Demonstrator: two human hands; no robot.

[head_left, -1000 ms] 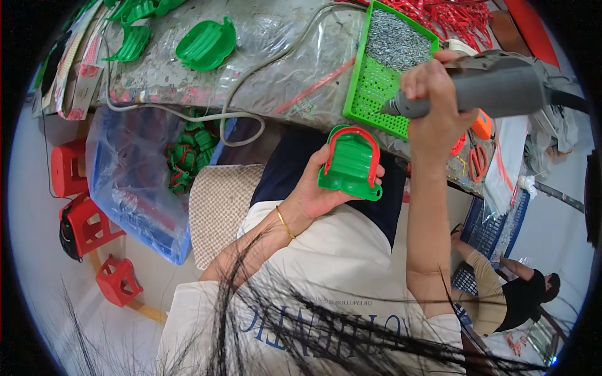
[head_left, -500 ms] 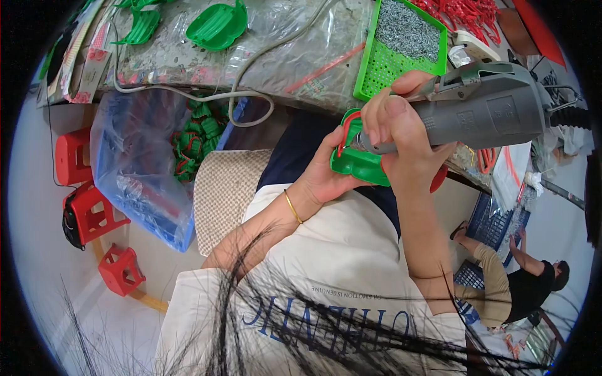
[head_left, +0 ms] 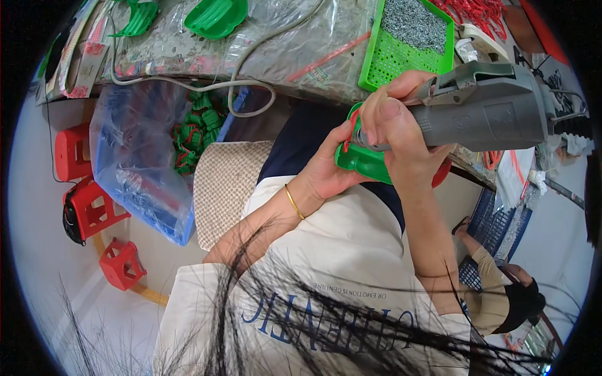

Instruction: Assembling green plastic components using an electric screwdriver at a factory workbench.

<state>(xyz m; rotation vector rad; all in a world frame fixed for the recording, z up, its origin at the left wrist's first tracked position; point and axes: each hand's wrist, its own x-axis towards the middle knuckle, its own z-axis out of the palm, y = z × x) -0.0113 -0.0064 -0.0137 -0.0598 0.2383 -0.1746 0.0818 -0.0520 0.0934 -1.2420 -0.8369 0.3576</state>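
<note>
My left hand point(head_left: 323, 170), with a gold bangle at the wrist, grips a green plastic shell point(head_left: 367, 165) over my lap. A red cord point(head_left: 349, 133) runs along the shell's inner left side, close to my left thumb. Wrapped round a grey electric screwdriver point(head_left: 495, 119), my right hand point(head_left: 404, 128) points its nose leftward into the shell, near the cord. The nose and my fingers hide the exact contact spot, and I see no screw there.
A green tray point(head_left: 407, 66) of small metal screws stands on the plastic-covered table point(head_left: 338, 62). Green shells point(head_left: 216, 17) lie farther left. A grey cable point(head_left: 251, 56) loops over the table edge above a plastic-lined blue bin point(head_left: 141, 169). Red stools point(head_left: 94, 210) stand left; a co-worker point(head_left: 501, 294) bends at right.
The shell and the screwdriver's nose have shifted slightly, and the nose now sits closer to the cord. The co-worker at right has bent farther over. Both hands keep their hold.
</note>
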